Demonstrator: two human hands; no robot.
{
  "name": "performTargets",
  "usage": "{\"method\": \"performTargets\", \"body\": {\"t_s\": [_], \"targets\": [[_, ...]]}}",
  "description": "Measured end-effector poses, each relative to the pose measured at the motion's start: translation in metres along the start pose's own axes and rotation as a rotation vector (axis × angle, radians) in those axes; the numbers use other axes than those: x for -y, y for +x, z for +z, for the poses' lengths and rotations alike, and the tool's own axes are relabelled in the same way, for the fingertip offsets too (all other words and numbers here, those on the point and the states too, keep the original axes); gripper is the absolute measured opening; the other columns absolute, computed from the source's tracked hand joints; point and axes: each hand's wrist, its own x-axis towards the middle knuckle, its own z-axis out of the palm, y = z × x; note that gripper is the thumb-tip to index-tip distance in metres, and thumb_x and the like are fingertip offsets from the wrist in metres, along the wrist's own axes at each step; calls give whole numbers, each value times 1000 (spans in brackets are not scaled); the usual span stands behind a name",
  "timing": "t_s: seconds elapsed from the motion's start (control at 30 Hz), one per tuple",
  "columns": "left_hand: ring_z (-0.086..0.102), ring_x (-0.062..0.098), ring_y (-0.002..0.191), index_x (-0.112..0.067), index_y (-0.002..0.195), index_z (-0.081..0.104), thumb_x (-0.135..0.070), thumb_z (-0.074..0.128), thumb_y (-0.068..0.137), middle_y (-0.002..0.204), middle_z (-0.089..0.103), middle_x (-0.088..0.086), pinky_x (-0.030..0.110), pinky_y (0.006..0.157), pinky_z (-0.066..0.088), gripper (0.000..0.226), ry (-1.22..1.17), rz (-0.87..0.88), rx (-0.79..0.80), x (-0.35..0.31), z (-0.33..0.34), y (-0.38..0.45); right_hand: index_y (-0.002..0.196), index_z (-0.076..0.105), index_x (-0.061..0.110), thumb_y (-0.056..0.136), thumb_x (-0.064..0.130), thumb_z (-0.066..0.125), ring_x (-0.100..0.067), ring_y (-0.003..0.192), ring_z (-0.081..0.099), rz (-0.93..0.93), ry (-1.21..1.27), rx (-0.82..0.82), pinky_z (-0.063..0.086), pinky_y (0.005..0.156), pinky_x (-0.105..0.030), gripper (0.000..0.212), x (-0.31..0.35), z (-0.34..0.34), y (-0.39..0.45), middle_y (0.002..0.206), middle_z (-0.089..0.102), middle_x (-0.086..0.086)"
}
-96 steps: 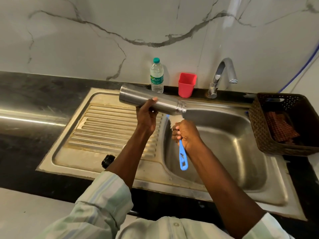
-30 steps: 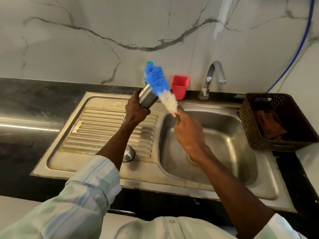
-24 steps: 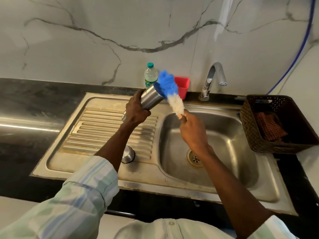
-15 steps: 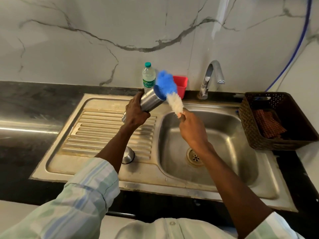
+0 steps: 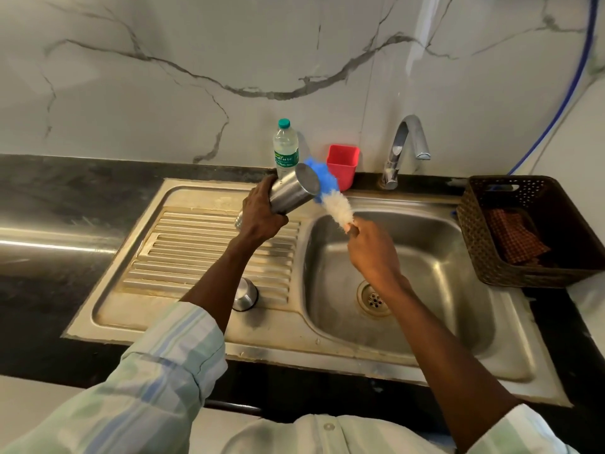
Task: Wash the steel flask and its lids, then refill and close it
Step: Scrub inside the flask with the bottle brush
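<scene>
Left hand (image 5: 262, 213) is wrapped round the steel flask (image 5: 289, 193), which is held in the air over the seam between drainboard (image 5: 209, 253) and sink basin (image 5: 435, 267), tilted with its flat base up toward the wall and its mouth low by the wrist. Right hand (image 5: 371, 249) is closed on the handle of the bottle brush (image 5: 330, 199); the blue-and-white bristles lie against the flask's base. A steel lid (image 5: 245, 294) sits on the drainboard near the front lip, partly behind the left forearm. Risks, as I judge them: a wet steel wall in a one-handed grip may slip and drop onto the drainboard or basin; a hard brush stroke past the base could knock the plastic water bottle (image 5: 285, 147) or the red cup (image 5: 342, 165), both standing just behind the flask at the wall; the left arm crosses above the lid and could nudge it toward the counter (image 5: 39, 198) edge. Open room lies over the basin, toward the drain (image 5: 373, 299). The tap (image 5: 406, 149) stands back right, the brown basket (image 5: 530, 231) well to the right.
</scene>
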Motion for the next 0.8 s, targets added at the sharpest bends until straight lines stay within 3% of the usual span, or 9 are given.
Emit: {"method": "performTargets", "body": {"t_s": [0.17,0.3,0.5,0.63,0.8], "targets": [[56,24,107,-15,141,43,-6,84,60,128,58,9,46,87,55,91,-104,-57,-44,-7,-4,11,129,58,20,102,24,44,-30,90,64,-61,65,-40,46,68,-36,31,-1,15,-21,104,70,-9],[57,20,106,-16,143,38,-9,80,63,124,56,3,28,79,53,90,-316,-76,58,-23,-5,8,123,63,15,102,25,47,-23,82,63,10,188,34,45,64,-35,28,0,21,-13,97,69,-7],[66,27,95,-12,131,46,-5,71,54,108,64,10,41,73,58,81,-1002,-426,93,-33,2,-1,113,63,12,103,22,43,-20,75,53,-24,250,36,33,64,-29,25,26,19,-20,92,65,-6],[63,28,97,-9,136,41,-4,69,52,112,62,13,41,73,56,89,-1115,-468,118,-24,-1,-7,110,63,14,101,17,44,-17,72,51,-39,180,86,33,58,-29,21,23,23,-24,93,65,-7],[62,26,97,-10,136,35,-8,70,59,112,59,12,41,75,56,84,-1143,-494,172,-28,-1,-14,109,63,10,99,14,43,-33,87,59,-24,179,65,35,68,-31,23,24,25,-16,101,68,-15]]}}
